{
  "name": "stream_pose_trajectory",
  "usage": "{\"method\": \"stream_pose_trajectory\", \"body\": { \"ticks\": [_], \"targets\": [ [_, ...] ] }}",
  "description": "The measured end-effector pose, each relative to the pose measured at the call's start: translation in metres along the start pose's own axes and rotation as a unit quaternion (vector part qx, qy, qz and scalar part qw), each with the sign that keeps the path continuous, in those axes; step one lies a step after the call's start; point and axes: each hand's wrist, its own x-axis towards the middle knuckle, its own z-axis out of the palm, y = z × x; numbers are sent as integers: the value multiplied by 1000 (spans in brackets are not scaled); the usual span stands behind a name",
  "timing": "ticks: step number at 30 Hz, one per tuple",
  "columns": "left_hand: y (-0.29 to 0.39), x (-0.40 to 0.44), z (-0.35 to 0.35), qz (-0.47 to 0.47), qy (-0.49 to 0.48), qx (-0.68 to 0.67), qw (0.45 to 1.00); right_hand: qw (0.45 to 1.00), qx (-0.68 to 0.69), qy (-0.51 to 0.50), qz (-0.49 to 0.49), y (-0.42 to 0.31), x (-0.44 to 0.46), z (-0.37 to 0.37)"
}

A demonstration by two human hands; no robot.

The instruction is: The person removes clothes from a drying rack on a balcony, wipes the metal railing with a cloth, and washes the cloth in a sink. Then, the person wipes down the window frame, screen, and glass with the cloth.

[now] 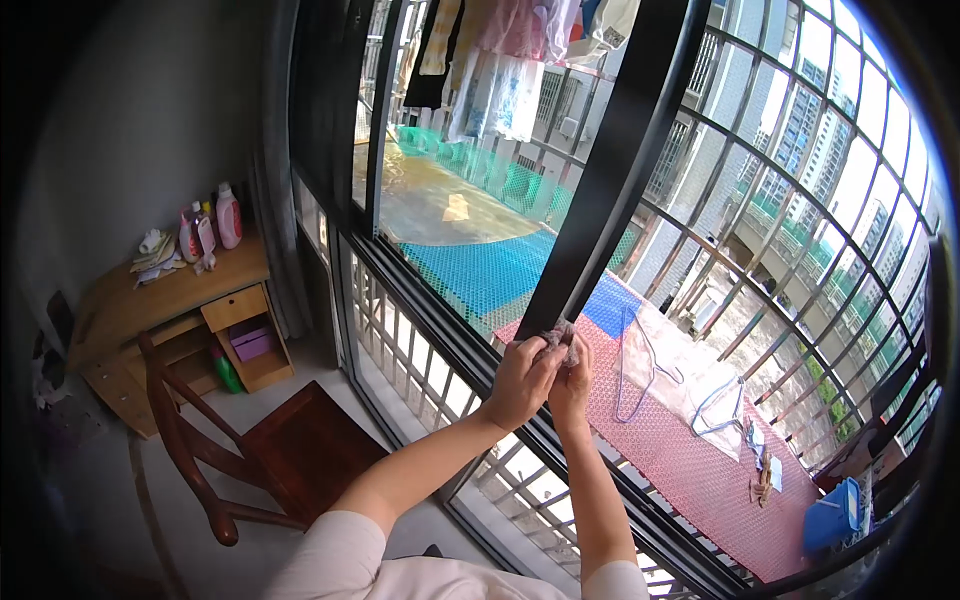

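Both hands meet at the lower end of the dark upright window frame [590,200]. My left hand [520,382] is closed on a crumpled greyish-brown cloth [560,340], pressed against the frame's edge. From the right side, my right hand [571,378] grips the same cloth, its fingers bent round it and touching my left hand. Part of the cloth is hidden by the fingers. Just beneath the hands runs the dark window track [450,335].
Outside lie red matting [660,440], hangers [640,375], a blue basket [832,515] and metal bars; clothes [500,90] hang above. At the left are a wooden chair [310,450] and a desk [235,270] with bottles [229,217].
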Motion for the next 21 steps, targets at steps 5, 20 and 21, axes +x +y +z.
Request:
{"method": "stream_pose_trajectory", "body": {
  "ticks": [5,20,21],
  "targets": [
    [-2,-72,-15,-80,-87,-35,992,976,-18,-162,146,15,-63,-16],
    [4,148,1,105,41,-108,988,900,392,185,32,5,160,-11],
    [-2,118,0,108,16,-105,988,958,240,154,12,-6,132,-10]
  ]
}}
